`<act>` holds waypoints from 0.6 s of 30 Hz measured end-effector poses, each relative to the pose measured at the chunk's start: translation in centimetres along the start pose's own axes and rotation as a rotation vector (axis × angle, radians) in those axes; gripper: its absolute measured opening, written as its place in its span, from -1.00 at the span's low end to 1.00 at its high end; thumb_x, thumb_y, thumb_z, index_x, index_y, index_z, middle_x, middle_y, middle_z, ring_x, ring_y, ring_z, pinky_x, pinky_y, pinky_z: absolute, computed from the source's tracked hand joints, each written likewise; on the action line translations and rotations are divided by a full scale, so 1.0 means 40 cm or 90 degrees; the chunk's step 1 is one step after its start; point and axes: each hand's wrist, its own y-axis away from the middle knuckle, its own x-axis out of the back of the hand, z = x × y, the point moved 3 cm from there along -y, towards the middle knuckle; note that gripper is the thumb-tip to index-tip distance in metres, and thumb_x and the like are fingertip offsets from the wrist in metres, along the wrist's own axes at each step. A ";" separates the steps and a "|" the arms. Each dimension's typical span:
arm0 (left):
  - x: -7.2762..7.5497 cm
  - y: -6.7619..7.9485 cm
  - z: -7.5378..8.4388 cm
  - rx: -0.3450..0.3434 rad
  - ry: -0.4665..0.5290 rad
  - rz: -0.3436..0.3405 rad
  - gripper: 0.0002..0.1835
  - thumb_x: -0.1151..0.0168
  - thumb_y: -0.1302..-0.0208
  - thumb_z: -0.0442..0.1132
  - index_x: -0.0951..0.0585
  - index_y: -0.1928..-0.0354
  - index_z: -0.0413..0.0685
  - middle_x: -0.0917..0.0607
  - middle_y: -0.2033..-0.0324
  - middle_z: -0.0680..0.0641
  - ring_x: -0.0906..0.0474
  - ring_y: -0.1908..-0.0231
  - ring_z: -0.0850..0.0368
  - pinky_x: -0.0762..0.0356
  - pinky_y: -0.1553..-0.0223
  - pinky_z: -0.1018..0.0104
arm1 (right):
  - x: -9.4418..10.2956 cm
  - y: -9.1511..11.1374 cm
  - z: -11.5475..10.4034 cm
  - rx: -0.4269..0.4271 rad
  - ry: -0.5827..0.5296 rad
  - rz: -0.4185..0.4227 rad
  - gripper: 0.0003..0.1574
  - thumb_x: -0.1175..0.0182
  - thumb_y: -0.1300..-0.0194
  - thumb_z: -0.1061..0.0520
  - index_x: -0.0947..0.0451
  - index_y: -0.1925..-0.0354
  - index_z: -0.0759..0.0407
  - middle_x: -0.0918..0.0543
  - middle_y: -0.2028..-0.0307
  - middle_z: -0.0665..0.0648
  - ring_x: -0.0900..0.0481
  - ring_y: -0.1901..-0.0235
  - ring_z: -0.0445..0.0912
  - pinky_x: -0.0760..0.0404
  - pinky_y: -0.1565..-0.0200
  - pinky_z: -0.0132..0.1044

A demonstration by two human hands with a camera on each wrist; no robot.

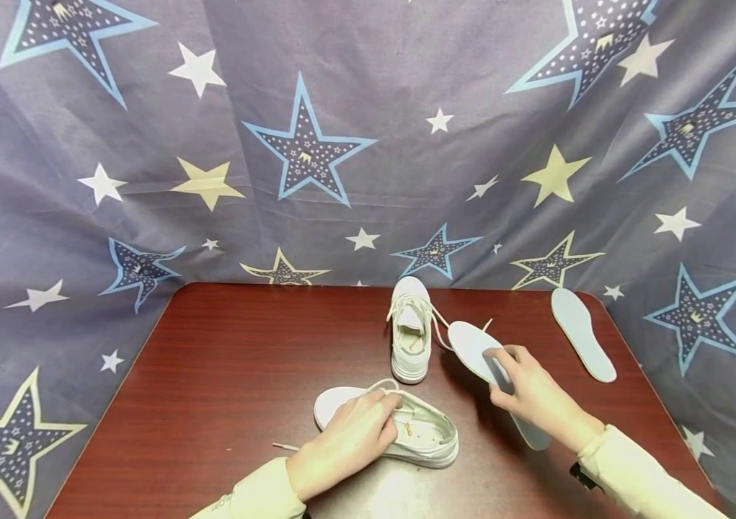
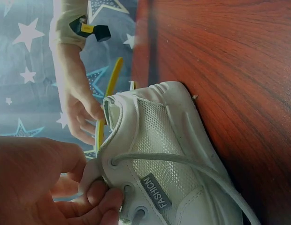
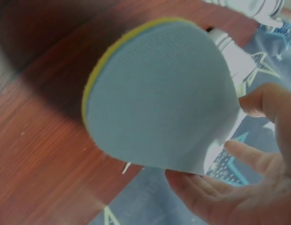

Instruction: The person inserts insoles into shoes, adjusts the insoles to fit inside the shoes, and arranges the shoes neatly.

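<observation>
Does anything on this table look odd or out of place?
Nothing looks spilled or broken. What's odd: one insole lies loose at the table's right, and a second insole is in the right hand, rather than inside the near sneaker or the far sneaker. The near sneaker's lace hangs loose.

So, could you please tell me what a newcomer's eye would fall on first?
Probably the star-printed cloth behind the brown table. Next, perhaps, the pale blue insole that the right hand holds over the table's right side, and the white shoe that the left hand grips, low in the head view's middle. The other shoe stands near the table's far edge, the other insole at the far right.
</observation>
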 end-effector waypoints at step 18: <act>0.003 -0.002 0.011 -0.021 0.006 0.032 -0.89 -0.25 -0.02 -0.39 -0.55 0.38 -0.08 -0.59 0.48 0.02 -0.58 0.49 0.04 -0.51 0.46 0.16 | 0.020 0.034 -0.120 0.163 0.031 0.005 -0.36 -0.50 0.07 0.24 -0.59 -0.06 0.15 -0.57 0.08 0.30 -0.63 0.20 0.05 -0.69 0.22 -0.10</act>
